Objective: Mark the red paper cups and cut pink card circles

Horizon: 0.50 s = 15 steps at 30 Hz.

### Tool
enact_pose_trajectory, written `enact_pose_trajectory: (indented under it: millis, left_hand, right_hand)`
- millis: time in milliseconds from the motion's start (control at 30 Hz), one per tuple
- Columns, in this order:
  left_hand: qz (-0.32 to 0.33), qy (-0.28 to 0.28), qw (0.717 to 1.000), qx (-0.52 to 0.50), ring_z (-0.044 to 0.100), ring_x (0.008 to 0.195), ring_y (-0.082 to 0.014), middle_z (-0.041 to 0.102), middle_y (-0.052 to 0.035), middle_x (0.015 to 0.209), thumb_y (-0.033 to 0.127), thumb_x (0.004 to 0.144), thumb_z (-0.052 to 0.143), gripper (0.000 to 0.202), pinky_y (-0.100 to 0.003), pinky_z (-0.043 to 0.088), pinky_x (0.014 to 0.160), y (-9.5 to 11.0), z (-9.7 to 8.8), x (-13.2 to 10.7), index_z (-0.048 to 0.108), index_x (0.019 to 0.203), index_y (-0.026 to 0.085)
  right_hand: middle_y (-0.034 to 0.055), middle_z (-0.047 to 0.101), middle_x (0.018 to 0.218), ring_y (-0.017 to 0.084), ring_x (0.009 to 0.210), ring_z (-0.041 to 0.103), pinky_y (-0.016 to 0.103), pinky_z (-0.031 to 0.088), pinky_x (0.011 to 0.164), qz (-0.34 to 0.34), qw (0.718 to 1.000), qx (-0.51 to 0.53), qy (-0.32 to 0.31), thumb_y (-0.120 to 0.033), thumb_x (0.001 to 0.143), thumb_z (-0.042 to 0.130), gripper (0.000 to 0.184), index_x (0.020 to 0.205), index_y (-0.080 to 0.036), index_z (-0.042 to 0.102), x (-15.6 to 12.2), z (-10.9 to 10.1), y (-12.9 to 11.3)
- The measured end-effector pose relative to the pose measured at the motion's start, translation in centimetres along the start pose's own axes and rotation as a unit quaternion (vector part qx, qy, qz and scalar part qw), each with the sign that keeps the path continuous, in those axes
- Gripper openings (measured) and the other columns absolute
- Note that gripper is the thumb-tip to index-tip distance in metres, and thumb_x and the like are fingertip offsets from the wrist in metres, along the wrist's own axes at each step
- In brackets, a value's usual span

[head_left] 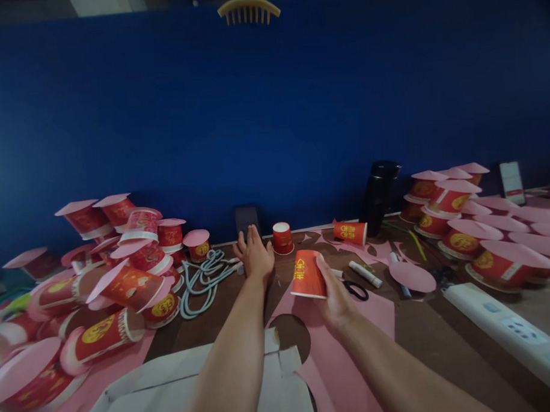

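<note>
My right hand [334, 288] grips a red paper cup [306, 276] with gold characters, held tilted above the pink paper [348, 378]. Stretched forward, my left hand [255, 253] has its fingers apart and holds nothing. Its fingertips overlap the lower part of a small dark upright object [246, 216] against the blue panel; whether they touch it I cannot tell. Just right of that hand stands a red paper cup [283, 239] with a white top. Another red cup [350, 232] lies on its side farther right.
Red cups with pink paper discs pile up at left [133, 283] and right [465, 235]. A pale blue cable [205, 286], white cardboard [173, 384], glue stick [365, 274], scissors [355, 291], black bottle [379, 196] and power strip [509, 330] lie or stand about. A blue panel [271, 110] rises behind.
</note>
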<state>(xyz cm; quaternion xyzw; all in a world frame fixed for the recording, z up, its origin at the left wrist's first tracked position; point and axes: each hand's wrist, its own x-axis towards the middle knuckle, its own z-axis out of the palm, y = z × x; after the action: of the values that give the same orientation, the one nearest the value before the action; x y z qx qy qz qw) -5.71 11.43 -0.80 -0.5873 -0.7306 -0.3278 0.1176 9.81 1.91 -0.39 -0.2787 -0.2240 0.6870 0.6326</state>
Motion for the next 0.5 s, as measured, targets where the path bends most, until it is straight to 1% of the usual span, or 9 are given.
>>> enact_pose_trajectory:
  millis: [133, 200, 300, 400, 500]
  left_hand:
    - [0.003, 0.003, 1.000, -0.003, 0.022, 0.139, -0.0331, 0.041, -0.0142, 0.146, 0.037, 0.085, 0.043, 0.066, -0.058, 0.013, 0.111, 0.0, 0.0, 0.3, 0.031, 0.144, 0.012]
    - [0.005, 0.008, 1.000, -0.011, 0.021, 0.140, -0.0333, 0.042, -0.0144, 0.146, 0.036, 0.085, 0.044, 0.066, -0.059, 0.012, 0.111, 0.0, -0.2, 0.3, 0.030, 0.145, 0.012]
    - [0.017, 0.019, 1.000, -0.019, 0.018, 0.141, -0.0317, 0.040, -0.0135, 0.147, 0.033, 0.085, 0.044, 0.067, -0.059, 0.011, 0.112, 0.1, -0.6, 0.2, 0.028, 0.146, 0.013]
    - [0.023, 0.033, 0.999, -0.030, 0.018, 0.141, -0.0308, 0.038, -0.0133, 0.148, 0.031, 0.085, 0.044, 0.065, -0.058, 0.011, 0.112, 0.1, -1.0, -0.1, 0.029, 0.145, 0.013]
    - [0.016, 0.056, 0.997, -0.053, 0.022, 0.140, -0.0311, 0.039, -0.0137, 0.147, 0.031, 0.084, 0.045, 0.062, -0.055, 0.012, 0.112, 0.2, -1.6, -0.4, 0.034, 0.143, 0.013]
  right_hand:
    - [0.0015, 0.074, 0.095, 0.020, 0.085, 0.069, 0.029, 0.056, 0.073, 0.006, 1.000, -0.004, 0.015, -0.044, 0.075, 0.070, 0.038, 0.105, -0.022, 0.068, 0.3, -0.3, 0.4]
    - [0.0023, 0.074, 0.096, 0.020, 0.084, 0.069, 0.029, 0.056, 0.072, 0.011, 1.000, -0.005, 0.007, -0.047, 0.077, 0.068, 0.037, 0.104, -0.021, 0.069, 0.4, -0.3, 0.6]
    - [0.0028, 0.074, 0.096, 0.020, 0.084, 0.069, 0.030, 0.056, 0.073, 0.000, 1.000, -0.009, -0.005, -0.048, 0.078, 0.066, 0.038, 0.104, -0.021, 0.069, 0.7, -0.5, 0.7]
    - [0.0019, 0.074, 0.092, 0.019, 0.079, 0.069, 0.030, 0.055, 0.070, -0.011, 1.000, -0.023, 0.014, -0.049, 0.076, 0.067, 0.042, 0.106, -0.021, 0.067, 0.9, -0.8, 0.7]
    - [0.0018, 0.074, 0.089, 0.019, 0.077, 0.069, 0.029, 0.055, 0.067, -0.008, 0.999, -0.036, 0.027, -0.051, 0.074, 0.068, 0.043, 0.105, -0.021, 0.068, 0.9, -0.9, 0.6]
